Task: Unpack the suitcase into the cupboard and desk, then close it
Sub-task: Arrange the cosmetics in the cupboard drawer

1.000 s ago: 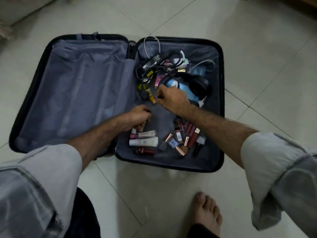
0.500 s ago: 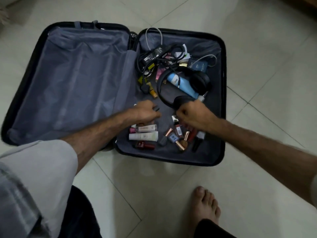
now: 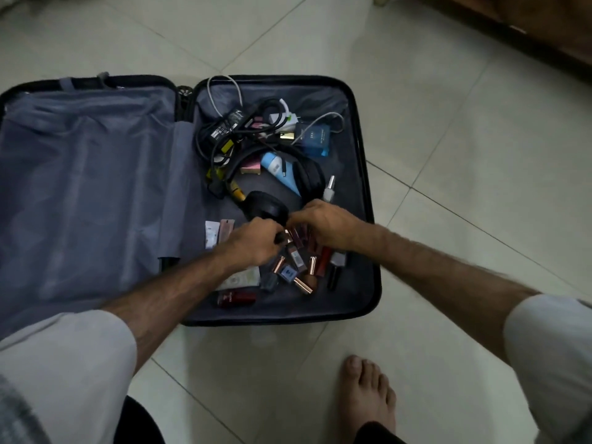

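A black suitcase (image 3: 361, 129) lies open on the floor, its left half bare grey lining (image 3: 89, 187). The right half holds a charger with tangled cables (image 3: 224, 129), black headphones (image 3: 307, 174), a blue tube (image 3: 282, 174), a blue perfume box (image 3: 315, 139) and a heap of lipsticks and small bottles (image 3: 298, 267). My left hand (image 3: 253, 243) is curled round a small dark cosmetic item beside the near ear cup. My right hand (image 3: 323, 225) curls down on several lipsticks at the top of the heap, almost touching the left hand.
A white cream tube (image 3: 243, 278) and a dark red case (image 3: 235, 298) lie near the suitcase's front wall, a small spray bottle (image 3: 329, 190) by the right wall. My bare foot (image 3: 365, 389) stands on pale tiles. Wooden furniture (image 3: 544, 27) fills the far right corner.
My right hand came back from the cables to the lipstick heap and closed on some. My left hand shifted right to meet it. The view tilted, showing more floor ahead.
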